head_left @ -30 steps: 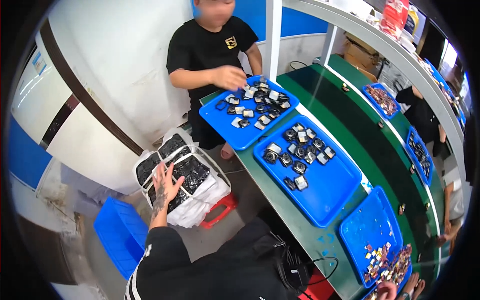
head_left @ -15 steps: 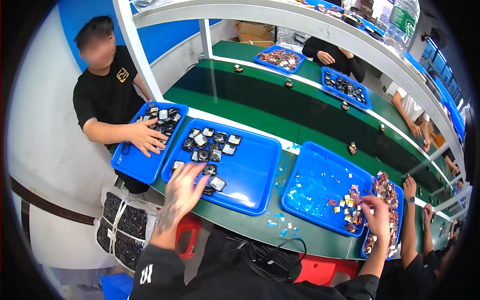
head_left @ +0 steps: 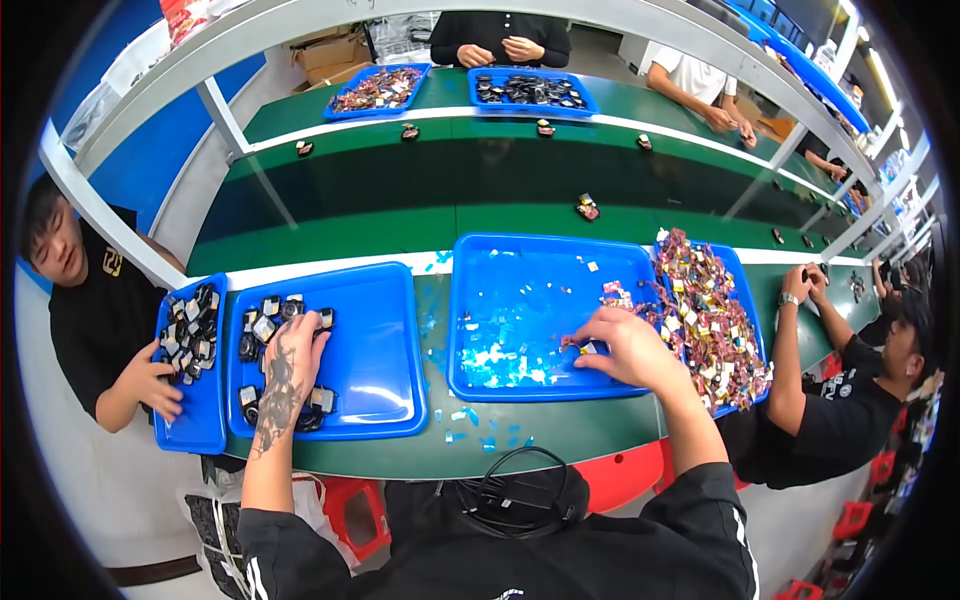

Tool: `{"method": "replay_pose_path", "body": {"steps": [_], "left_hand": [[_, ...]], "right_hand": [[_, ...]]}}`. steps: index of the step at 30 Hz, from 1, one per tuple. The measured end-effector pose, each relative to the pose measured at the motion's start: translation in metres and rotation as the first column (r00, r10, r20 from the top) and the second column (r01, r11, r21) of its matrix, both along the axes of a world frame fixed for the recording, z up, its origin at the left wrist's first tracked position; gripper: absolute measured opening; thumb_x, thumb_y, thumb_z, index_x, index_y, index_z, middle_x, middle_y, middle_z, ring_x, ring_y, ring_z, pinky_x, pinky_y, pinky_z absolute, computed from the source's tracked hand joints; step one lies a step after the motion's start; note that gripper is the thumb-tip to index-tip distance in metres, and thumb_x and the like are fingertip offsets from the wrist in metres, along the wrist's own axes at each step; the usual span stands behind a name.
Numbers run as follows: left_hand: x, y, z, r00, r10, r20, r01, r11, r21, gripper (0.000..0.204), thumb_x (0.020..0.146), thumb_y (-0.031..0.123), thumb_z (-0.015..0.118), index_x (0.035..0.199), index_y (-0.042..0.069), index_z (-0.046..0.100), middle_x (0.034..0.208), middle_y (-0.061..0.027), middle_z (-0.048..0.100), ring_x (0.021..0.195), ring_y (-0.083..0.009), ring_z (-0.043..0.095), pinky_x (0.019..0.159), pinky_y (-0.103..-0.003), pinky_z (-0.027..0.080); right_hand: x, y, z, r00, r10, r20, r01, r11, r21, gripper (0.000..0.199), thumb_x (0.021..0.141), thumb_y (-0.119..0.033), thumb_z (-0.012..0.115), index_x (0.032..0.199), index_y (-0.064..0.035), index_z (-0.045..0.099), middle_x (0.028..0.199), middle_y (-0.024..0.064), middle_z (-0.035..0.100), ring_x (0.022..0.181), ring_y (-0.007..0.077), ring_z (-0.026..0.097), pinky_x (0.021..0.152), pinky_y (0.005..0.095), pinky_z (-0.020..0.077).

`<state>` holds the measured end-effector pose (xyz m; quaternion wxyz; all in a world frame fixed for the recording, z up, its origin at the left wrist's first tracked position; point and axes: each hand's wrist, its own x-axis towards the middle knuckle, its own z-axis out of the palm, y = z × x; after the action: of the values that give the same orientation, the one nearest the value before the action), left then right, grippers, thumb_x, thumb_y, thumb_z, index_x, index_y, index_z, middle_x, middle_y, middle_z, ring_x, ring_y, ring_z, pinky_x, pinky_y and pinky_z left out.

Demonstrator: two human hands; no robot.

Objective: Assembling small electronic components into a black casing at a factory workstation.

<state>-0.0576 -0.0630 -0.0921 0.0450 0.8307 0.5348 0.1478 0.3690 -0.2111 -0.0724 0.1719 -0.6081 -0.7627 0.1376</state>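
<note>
My left hand (head_left: 293,348) reaches into a blue tray (head_left: 375,345) among small black camera-like modules (head_left: 264,328), some with pale silver tops. Its fingers are drawn together over the modules; what lies between the fingertips is hidden. Over the second blue tray (head_left: 520,393), which holds blue film scraps (head_left: 500,362), my right hand (head_left: 628,348) is closed. A small part with reddish wires (head_left: 568,342) shows at its fingertips. More wired parts (head_left: 618,294) lie just beyond that hand, at the tray's right side.
Another blue tray (head_left: 705,320) is heaped with red-wired parts. At the far left, a person's hand (head_left: 150,382) rests by a tray of black modules (head_left: 192,330). Beyond runs a green conveyor (head_left: 400,225) with spaced pieces. A white frame (head_left: 115,215) crosses overhead; co-workers sit opposite and right.
The view has swung to the right. My left hand has moved deeper among the black modules, and my right hand has shifted left from the wired parts with a small piece at its fingertips.
</note>
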Motion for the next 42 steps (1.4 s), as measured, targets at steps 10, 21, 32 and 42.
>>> {"method": "replay_pose_path", "body": {"steps": [10, 21, 32, 42], "left_hand": [[-0.003, -0.013, 0.015, 0.927, 0.047, 0.371, -0.025, 0.998, -0.063, 0.012, 0.082, 0.007, 0.066, 0.092, 0.001, 0.071, 0.084, -0.0139, 0.066, 0.081, -0.0279, 0.067, 0.073, -0.036, 0.053], [0.150, -0.030, 0.003, 0.143, 0.474, 0.869, 0.830, 0.420, -0.366, 0.023, 0.094, 0.015, 0.060, 0.112, 0.002, 0.053, 0.095, -0.0083, 0.064, 0.082, -0.0175, 0.068, 0.074, -0.029, 0.058], [0.150, -0.025, -0.006, 0.237, 0.296, 0.925, 0.697, 0.612, -0.374, 0.040, 0.092, 0.002, 0.053, 0.131, 0.007, 0.045, 0.103, -0.0132, 0.066, 0.069, -0.0119, 0.060, 0.059, -0.024, 0.051], [0.142, -0.020, -0.012, 0.272, 0.277, 0.922, 0.612, 0.689, -0.388, 0.039, 0.093, 0.004, 0.049, 0.131, 0.011, 0.052, 0.103, -0.0060, 0.063, 0.071, -0.0070, 0.055, 0.058, -0.021, 0.046]], "right_hand": [[-0.011, 0.004, -0.030, 0.983, -0.164, 0.076, 0.166, 0.986, -0.016, 0.031, 0.069, -0.019, 0.080, 0.088, -0.0054, 0.061, 0.085, 0.0128, 0.061, 0.086, 0.0339, 0.060, 0.075, 0.0418, 0.0491], [-0.031, -0.003, -0.031, 0.984, -0.160, -0.078, 0.159, 0.987, -0.021, 0.024, 0.069, 0.001, 0.075, 0.090, 0.0008, 0.063, 0.081, 0.0128, 0.060, 0.067, 0.0250, 0.060, 0.063, 0.0338, 0.0494], [-0.047, 0.007, 0.007, 0.928, -0.205, -0.312, 0.217, 0.976, 0.004, 0.006, 0.086, -0.001, 0.059, 0.091, -0.0008, 0.056, 0.079, 0.0159, 0.059, 0.076, 0.0360, 0.059, 0.071, 0.0395, 0.0482], [-0.026, 0.016, -0.013, 0.996, -0.072, 0.050, 0.071, 0.997, 0.030, 0.026, 0.076, -0.012, 0.072, 0.100, -0.0088, 0.064, 0.094, 0.0132, 0.060, 0.088, 0.0369, 0.061, 0.076, 0.0435, 0.0507]]}}
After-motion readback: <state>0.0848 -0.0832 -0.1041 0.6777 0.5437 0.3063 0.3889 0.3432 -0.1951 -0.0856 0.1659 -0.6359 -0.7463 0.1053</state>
